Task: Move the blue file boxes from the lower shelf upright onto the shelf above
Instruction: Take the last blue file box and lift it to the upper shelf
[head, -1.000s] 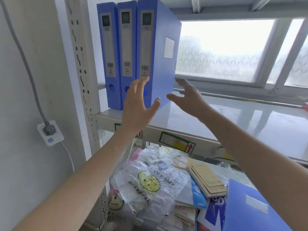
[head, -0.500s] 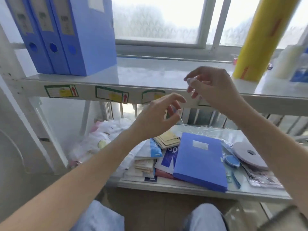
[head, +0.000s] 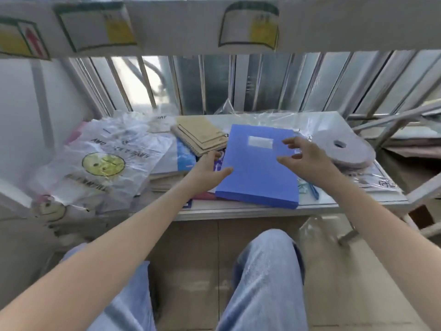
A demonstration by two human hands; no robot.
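One blue file box with a white label lies flat on the lower shelf, resting on a pile of papers. My left hand hovers at its left edge with fingers spread, holding nothing. My right hand is over the box's right side, fingers apart and curled, empty too. Whether either hand touches the box is unclear. The front rail of the shelf above crosses the top of the view; the upright boxes on it are out of sight.
Left of the box lie spiral notebooks and a clear smiley-face plastic bag. A grey tape roll and a blue pen sit to its right. Metal bars stand behind the shelf. My knees in jeans are below.
The view dropped from the upper shelf to the lower one. Both hands came down from mid-air and now flank the flat blue box.
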